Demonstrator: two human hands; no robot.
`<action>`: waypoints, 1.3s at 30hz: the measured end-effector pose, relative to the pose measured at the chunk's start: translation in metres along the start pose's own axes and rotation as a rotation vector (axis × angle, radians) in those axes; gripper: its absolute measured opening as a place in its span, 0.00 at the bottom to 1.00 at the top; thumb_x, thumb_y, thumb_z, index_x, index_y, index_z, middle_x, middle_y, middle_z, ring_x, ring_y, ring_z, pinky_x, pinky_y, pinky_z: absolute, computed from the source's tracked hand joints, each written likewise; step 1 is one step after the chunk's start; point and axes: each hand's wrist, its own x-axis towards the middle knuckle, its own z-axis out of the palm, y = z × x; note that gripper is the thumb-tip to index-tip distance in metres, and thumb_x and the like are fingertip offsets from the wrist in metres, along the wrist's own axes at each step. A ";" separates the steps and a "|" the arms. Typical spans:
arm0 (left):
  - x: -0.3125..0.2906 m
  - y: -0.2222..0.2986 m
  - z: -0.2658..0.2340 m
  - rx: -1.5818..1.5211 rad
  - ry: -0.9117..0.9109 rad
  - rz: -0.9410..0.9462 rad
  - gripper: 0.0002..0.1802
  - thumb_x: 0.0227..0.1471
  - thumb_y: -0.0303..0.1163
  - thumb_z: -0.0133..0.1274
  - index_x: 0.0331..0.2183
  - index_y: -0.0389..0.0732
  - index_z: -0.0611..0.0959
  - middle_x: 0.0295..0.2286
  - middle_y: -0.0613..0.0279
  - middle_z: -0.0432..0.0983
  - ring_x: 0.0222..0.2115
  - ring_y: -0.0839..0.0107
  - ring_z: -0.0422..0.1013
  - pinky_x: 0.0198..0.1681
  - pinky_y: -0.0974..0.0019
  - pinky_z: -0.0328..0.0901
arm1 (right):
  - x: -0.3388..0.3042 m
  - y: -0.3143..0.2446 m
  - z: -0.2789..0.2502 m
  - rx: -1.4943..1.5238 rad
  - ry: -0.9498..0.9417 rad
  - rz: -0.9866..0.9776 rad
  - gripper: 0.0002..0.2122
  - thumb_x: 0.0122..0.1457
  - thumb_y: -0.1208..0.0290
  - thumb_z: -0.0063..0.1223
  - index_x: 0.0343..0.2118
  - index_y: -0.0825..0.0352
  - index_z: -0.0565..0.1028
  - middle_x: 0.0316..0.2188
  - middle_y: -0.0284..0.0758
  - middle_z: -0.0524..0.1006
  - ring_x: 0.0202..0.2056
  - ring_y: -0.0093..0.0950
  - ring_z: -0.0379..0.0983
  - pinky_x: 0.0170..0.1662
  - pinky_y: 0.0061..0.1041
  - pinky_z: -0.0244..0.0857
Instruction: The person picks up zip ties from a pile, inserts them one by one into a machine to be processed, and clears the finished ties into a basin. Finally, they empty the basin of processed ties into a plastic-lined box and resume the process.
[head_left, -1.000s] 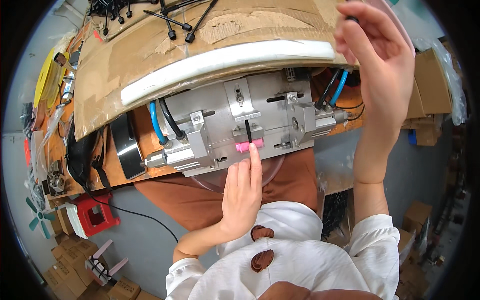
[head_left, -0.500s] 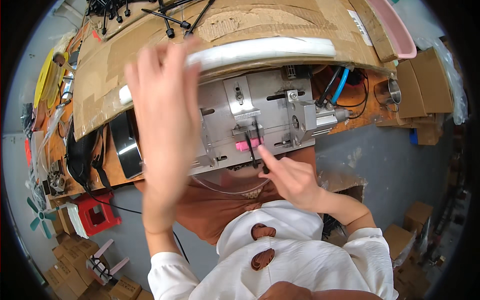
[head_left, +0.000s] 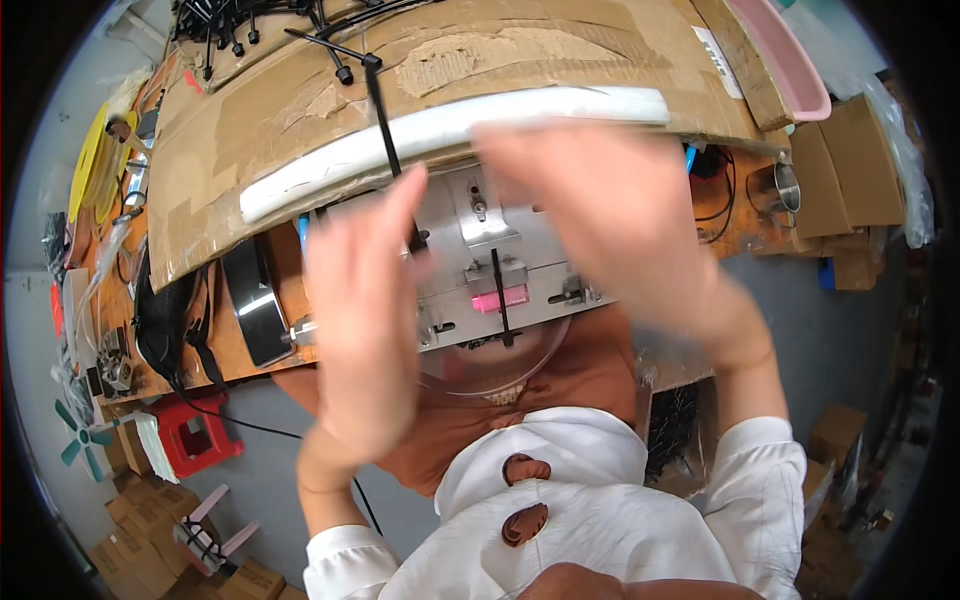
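My left hand (head_left: pixel 365 320), smeared by motion, is raised over the left side of the metal fixture (head_left: pixel 540 235). Its thumb and fingers close on a slim black rod (head_left: pixel 385 125) with a knobbed end, which points away over the white padded strip (head_left: pixel 450 135). Over the fixture's right side hovers my right hand (head_left: pixel 625 220); its fingers are too blurred to read. Between the hands, a second black rod (head_left: pixel 501 290) lies across a pink block (head_left: pixel 500 299) at the fixture's near edge, touched by neither hand.
Several black knobbed rods (head_left: pixel 215 25) lie on the cardboard (head_left: pixel 480 60) at the back. A dark phone-like slab (head_left: pixel 255 300) rests on the bench at left, and a metal cup (head_left: pixel 775 188) at right. A pink tray (head_left: pixel 785 60) stands far right.
My left hand has come back from the rods on the cardboard with one in it. My right hand has left the near edge, moving up and right; one rod fewer shows at the pink block.
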 end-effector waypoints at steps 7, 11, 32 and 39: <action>-0.100 0.047 0.042 0.162 -0.342 -0.023 0.35 0.38 0.18 0.51 0.53 0.25 0.67 0.32 0.56 0.68 0.30 0.64 0.64 0.37 0.67 0.64 | 0.122 0.112 0.070 -0.218 -0.223 -0.011 0.06 0.53 0.80 0.43 0.33 0.74 0.72 0.32 0.48 0.76 0.37 0.43 0.74 0.39 0.35 0.68; -0.095 0.050 0.048 0.167 -0.407 -0.044 0.38 0.38 0.17 0.50 0.56 0.25 0.63 0.33 0.56 0.66 0.31 0.65 0.63 0.37 0.67 0.63 | 0.107 0.101 0.033 0.079 -0.218 0.119 0.09 0.54 0.80 0.43 0.36 0.72 0.73 0.32 0.47 0.77 0.38 0.42 0.74 0.41 0.35 0.68; 0.114 -0.088 0.010 0.235 -0.205 -0.081 0.11 0.48 0.33 0.58 0.34 0.38 0.79 0.27 0.57 0.72 0.29 0.63 0.67 0.35 0.64 0.63 | -0.115 -0.098 0.035 0.245 -0.167 0.353 0.28 0.47 0.77 0.60 0.54 0.74 0.67 0.18 0.29 0.67 0.18 0.20 0.65 0.20 0.22 0.60; 0.017 -0.004 -0.010 0.062 0.099 -0.027 0.19 0.42 0.19 0.57 0.41 0.36 0.78 0.31 0.57 0.73 0.32 0.58 0.66 0.38 0.60 0.61 | -0.059 -0.064 -0.010 0.200 -0.230 0.306 0.30 0.41 0.67 0.67 0.50 0.69 0.72 0.22 0.32 0.72 0.20 0.26 0.68 0.23 0.26 0.64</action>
